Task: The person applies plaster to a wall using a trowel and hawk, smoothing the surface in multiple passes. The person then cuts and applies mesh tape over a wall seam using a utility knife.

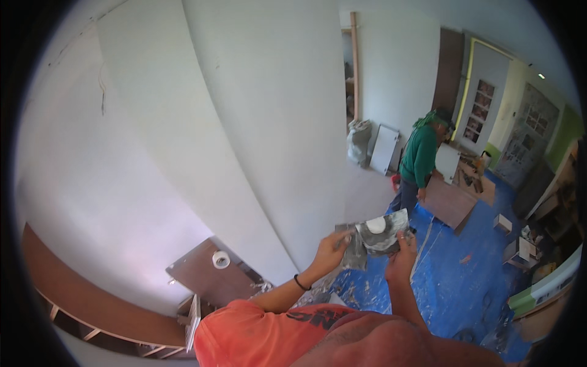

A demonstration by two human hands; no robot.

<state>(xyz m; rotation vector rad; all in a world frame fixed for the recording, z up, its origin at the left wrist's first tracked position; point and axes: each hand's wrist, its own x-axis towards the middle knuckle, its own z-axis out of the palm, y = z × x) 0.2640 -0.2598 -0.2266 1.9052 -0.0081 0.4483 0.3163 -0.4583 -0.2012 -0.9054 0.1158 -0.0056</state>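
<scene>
In front of my chest, my left hand (331, 252) grips a flat grey scraper (354, 254), its broad blade hanging down beside my fingers. My right hand (401, 257) pinches the edge of a thin grey smeared plate (380, 243). A lump of white paste (376, 226) lies on that plate, toward its far edge. The scraper and the plate are side by side, the blade at the plate's left edge; whether they touch I cannot tell.
Pale wall panels (269, 104) rise ahead. A tape roll (221, 260) rests on a brown board (208, 278) at lower left. Beyond my right hand, a person in green (420, 156) stands by a brown panel (448, 202). Blue sheeting (449, 275) covers the floor.
</scene>
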